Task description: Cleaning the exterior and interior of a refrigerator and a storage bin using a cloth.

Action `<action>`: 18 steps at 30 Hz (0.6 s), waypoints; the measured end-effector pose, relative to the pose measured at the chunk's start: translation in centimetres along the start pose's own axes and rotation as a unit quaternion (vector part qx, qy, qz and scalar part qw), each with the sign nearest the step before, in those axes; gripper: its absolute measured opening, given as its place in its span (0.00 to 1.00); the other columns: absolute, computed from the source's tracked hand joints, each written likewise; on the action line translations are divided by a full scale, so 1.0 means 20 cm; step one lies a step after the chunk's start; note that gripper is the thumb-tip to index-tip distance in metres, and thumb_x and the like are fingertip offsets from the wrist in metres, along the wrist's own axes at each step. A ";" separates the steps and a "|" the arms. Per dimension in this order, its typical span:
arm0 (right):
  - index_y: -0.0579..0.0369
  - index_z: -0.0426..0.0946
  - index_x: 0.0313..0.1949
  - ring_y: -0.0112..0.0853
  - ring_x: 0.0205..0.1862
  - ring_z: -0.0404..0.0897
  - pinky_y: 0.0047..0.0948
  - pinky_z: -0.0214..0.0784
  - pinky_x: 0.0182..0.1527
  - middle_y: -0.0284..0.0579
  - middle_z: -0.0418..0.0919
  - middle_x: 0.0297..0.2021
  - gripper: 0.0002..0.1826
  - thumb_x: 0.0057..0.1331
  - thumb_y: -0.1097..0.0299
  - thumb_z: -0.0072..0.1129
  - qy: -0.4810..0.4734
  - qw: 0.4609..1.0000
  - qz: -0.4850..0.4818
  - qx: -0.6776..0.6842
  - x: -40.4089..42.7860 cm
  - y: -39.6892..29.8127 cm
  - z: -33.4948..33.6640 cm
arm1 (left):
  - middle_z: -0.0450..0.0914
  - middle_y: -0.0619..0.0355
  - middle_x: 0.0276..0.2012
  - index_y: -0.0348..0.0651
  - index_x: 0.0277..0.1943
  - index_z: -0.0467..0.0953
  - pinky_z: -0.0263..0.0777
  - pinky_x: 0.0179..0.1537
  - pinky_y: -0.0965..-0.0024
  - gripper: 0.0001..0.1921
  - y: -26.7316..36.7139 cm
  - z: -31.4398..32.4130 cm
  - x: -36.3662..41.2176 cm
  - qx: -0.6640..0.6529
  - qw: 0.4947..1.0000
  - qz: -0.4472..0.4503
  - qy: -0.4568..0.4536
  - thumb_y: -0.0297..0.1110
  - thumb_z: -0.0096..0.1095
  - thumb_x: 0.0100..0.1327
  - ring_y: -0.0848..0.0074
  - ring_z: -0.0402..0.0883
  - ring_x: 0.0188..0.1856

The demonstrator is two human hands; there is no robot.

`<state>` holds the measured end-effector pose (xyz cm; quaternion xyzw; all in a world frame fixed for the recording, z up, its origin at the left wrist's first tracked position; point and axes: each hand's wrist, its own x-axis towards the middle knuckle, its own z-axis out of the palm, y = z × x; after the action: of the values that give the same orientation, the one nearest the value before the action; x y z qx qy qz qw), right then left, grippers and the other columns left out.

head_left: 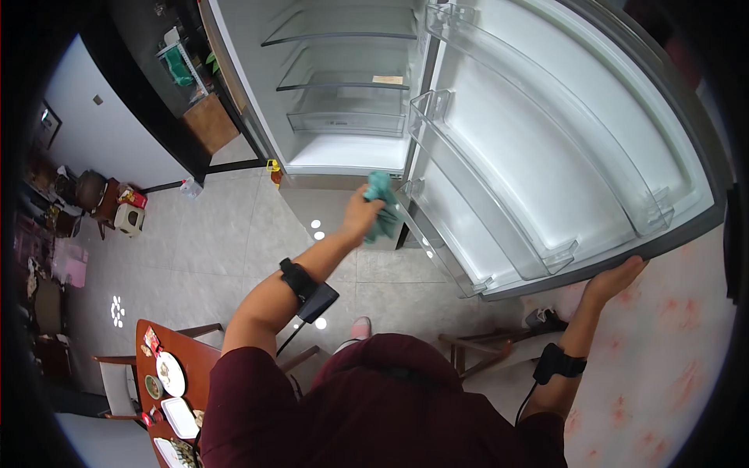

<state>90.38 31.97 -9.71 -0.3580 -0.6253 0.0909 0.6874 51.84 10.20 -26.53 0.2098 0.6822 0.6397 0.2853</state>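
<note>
My left hand [358,216] grips a crumpled green cloth [383,219] in front of the refrigerator's lower front [327,205], below the open compartment. At the far right, my right hand [615,282] is on the outer edge of the refrigerator door [515,128], which stands wide open; some of its fingers are hard to make out. Clear door bins [485,199] line the door's inner side. Inside the refrigerator are glass shelves [345,88] and a clear drawer [346,123]. A small paper label [387,79] lies at the front of one shelf.
A wooden table [199,345] with plates [170,374] and food is at lower left, beside a chair [119,380]. Another wooden chair [485,348] is below the door. A bottle with a yellow top [274,171] stands by the refrigerator. Grey floor tiles [205,234] lie to the left.
</note>
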 end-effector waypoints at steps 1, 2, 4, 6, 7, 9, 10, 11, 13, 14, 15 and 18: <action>0.74 0.56 0.64 0.50 0.63 0.64 0.41 0.54 0.65 0.65 0.62 0.62 0.36 0.76 0.47 0.32 -0.009 1.000 0.002 -0.018 -0.01 -0.02 -0.01 | 0.80 0.52 0.41 0.37 0.55 0.71 0.74 0.45 0.66 0.21 -0.04 -0.11 0.04 -0.027 1.000 0.000 0.012 0.24 0.57 0.56 0.68 0.80 0.42; 0.74 0.56 0.64 0.49 0.63 0.64 0.41 0.53 0.66 0.64 0.62 0.62 0.35 0.76 0.49 0.33 -0.018 0.999 0.003 -0.035 -0.01 -0.04 -0.01 | 0.80 0.52 0.41 0.36 0.56 0.71 0.74 0.45 0.66 0.22 -0.09 -0.22 0.09 -0.055 0.998 0.001 0.024 0.24 0.58 0.56 0.68 0.80 0.41; 0.73 0.56 0.65 0.48 0.63 0.64 0.41 0.53 0.66 0.64 0.62 0.63 0.33 0.76 0.51 0.34 -0.007 1.000 0.024 -0.010 -0.02 -0.10 0.00 | 0.81 0.50 0.42 0.35 0.59 0.69 0.75 0.44 0.66 0.25 -0.18 -0.41 0.16 0.014 0.992 -0.008 0.125 0.25 0.58 0.56 0.67 0.81 0.41; 0.73 0.56 0.65 0.48 0.64 0.64 0.40 0.53 0.67 0.63 0.63 0.63 0.32 0.76 0.53 0.35 0.009 0.999 0.043 0.006 -0.02 -0.16 -0.02 | 0.81 0.49 0.43 0.34 0.60 0.69 0.75 0.45 0.66 0.26 -0.17 -0.50 0.18 0.030 0.989 -0.024 0.143 0.25 0.58 0.56 0.66 0.81 0.42; 0.73 0.55 0.66 0.47 0.64 0.64 0.39 0.54 0.66 0.62 0.62 0.63 0.31 0.76 0.55 0.36 0.002 0.998 0.018 -0.053 -0.02 -0.20 -0.02 | 0.81 0.48 0.43 0.34 0.61 0.68 0.75 0.45 0.66 0.27 -0.16 -0.55 0.19 0.046 0.983 -0.037 0.172 0.25 0.58 0.55 0.65 0.81 0.43; 0.72 0.53 0.66 0.46 0.64 0.64 0.39 0.55 0.66 0.62 0.62 0.64 0.30 0.76 0.57 0.37 -0.004 0.993 -0.006 -0.114 -0.05 -0.32 -0.01 | 0.81 0.47 0.44 0.34 0.61 0.68 0.74 0.46 0.65 0.28 -0.19 -0.66 0.22 0.060 0.982 -0.040 0.176 0.26 0.59 0.55 0.64 0.81 0.44; 0.70 0.52 0.67 0.45 0.65 0.63 0.41 0.56 0.66 0.61 0.60 0.65 0.31 0.76 0.56 0.38 0.065 0.993 -0.009 -0.094 -0.09 -0.40 0.03 | 0.81 0.46 0.45 0.33 0.62 0.68 0.74 0.47 0.65 0.28 -0.20 -0.69 0.24 0.070 0.979 -0.041 0.187 0.26 0.59 0.55 0.64 0.81 0.45; 0.68 0.51 0.68 0.45 0.66 0.63 0.43 0.56 0.65 0.61 0.59 0.66 0.32 0.75 0.55 0.39 0.134 0.988 -0.012 -0.074 -0.11 -0.44 0.04 | 0.81 0.46 0.45 0.33 0.62 0.68 0.74 0.47 0.65 0.28 -0.21 -0.71 0.27 0.071 0.979 -0.042 0.185 0.26 0.59 0.55 0.64 0.81 0.45; 0.65 0.53 0.67 0.47 0.65 0.63 0.48 0.59 0.63 0.58 0.57 0.66 0.33 0.74 0.52 0.41 0.147 0.933 -0.302 -0.127 -0.15 -0.48 -0.01 | 0.81 0.45 0.47 0.34 0.63 0.68 0.73 0.48 0.65 0.29 -0.23 -0.73 0.28 0.111 0.975 -0.042 0.190 0.27 0.60 0.55 0.63 0.81 0.47; 0.58 0.55 0.66 0.45 0.63 0.65 0.49 0.60 0.62 0.56 0.60 0.64 0.31 0.73 0.51 0.44 0.147 0.921 -0.352 -0.075 -0.18 -0.52 -0.02 | 0.81 0.45 0.47 0.34 0.63 0.68 0.73 0.48 0.65 0.29 -0.24 -0.71 0.30 0.112 0.974 -0.045 0.192 0.27 0.60 0.55 0.63 0.81 0.47; 0.51 0.57 0.66 0.44 0.61 0.66 0.50 0.62 0.61 0.55 0.62 0.62 0.29 0.72 0.49 0.46 0.148 0.903 -0.403 -0.029 -0.23 -0.62 -0.02 | 0.81 0.45 0.48 0.35 0.63 0.67 0.73 0.49 0.66 0.30 -0.26 -0.66 0.33 0.117 0.974 -0.045 0.189 0.27 0.61 0.55 0.63 0.81 0.47; 0.32 0.72 0.54 0.38 0.52 0.71 0.47 0.65 0.58 0.46 0.69 0.52 0.17 0.66 0.58 0.56 -0.034 0.858 -0.498 0.122 -0.44 -0.70 0.14 | 0.81 0.45 0.49 0.36 0.63 0.68 0.73 0.50 0.66 0.30 -0.30 -0.61 0.36 0.134 0.974 -0.037 0.177 0.27 0.62 0.55 0.62 0.81 0.48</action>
<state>81.55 17.83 -8.38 0.0907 -0.7267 -0.1759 0.6578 38.99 5.09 -33.19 0.1041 0.8085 0.5586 0.1530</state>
